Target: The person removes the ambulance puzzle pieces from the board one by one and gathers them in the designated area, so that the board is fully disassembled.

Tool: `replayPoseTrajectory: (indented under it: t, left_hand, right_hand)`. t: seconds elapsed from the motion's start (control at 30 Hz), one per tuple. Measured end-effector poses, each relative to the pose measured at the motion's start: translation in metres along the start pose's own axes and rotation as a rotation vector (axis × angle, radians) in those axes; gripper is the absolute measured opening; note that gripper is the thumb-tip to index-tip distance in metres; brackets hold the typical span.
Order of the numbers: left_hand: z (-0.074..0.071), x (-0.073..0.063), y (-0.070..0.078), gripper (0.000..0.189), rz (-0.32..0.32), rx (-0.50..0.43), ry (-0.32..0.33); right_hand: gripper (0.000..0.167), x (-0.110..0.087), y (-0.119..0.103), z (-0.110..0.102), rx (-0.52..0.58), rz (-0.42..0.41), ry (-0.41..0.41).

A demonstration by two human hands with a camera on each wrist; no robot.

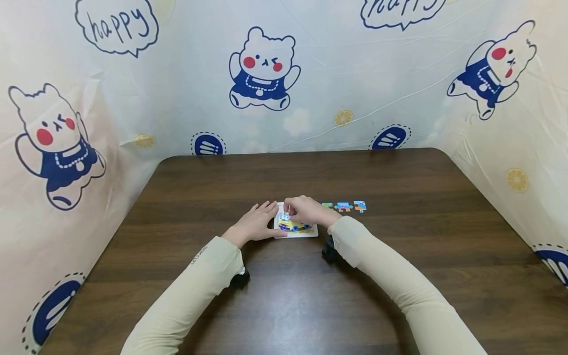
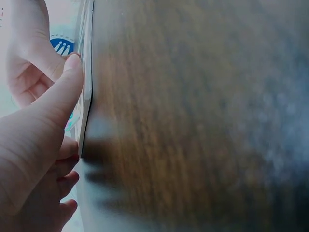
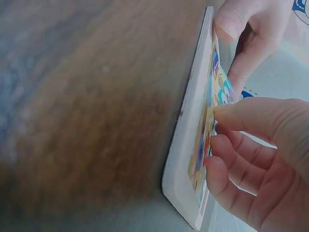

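Note:
A small white-rimmed jigsaw puzzle board [image 1: 306,235], with a yellow vehicle picture, lies on the table. My left hand [image 1: 254,225] rests at its left side with fingers spread; the thumb lies on the near rim and the fingertips are at the far left corner. Over the board, my right hand [image 1: 307,210] pinches a colourful jigsaw piece [image 3: 226,90] between thumb and curled fingers. In the right wrist view that piece stands tilted up from the picture. From the head, my right hand hides part of the board.
Three loose jigsaw pieces, one of them a blue piece [image 1: 343,207], lie in a row right of the board, the nearest partly behind my right hand. The brown wooden table [image 1: 284,305] is backed by a patterned cloth [image 1: 319,98] with cartoon bears. Dark wrist devices hang beneath both sleeves.

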State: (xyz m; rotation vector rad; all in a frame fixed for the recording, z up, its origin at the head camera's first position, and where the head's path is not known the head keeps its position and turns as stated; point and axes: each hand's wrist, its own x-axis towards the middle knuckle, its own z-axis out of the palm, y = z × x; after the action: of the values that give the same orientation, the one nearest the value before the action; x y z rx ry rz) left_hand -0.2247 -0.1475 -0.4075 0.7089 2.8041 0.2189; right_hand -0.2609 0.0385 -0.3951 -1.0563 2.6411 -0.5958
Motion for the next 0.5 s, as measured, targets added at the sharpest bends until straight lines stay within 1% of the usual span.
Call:
replayPoseTrajectory:
  t: [0.23,0.4,0.5]
  left_hand:
    - [-0.0015,-0.0001,0.0012,0.079,0.011,0.009,-0.003]
    - [-0.0022,-0.0001,0.0019,0.078,0.014,0.02,0.0]
    - [-0.0021,-0.0001,0.0023,0.078,0.02,0.021,0.009]
  right_hand:
    - [0.012,-0.0003,-0.0005,-0.0011,0.018,-0.001,0.001]
    - [0.011,-0.0004,-0.0011,-0.0022,0.023,0.003,-0.001]
    - [0.011,-0.0016,-0.0009,-0.0041,0.051,0.012,-0.005]
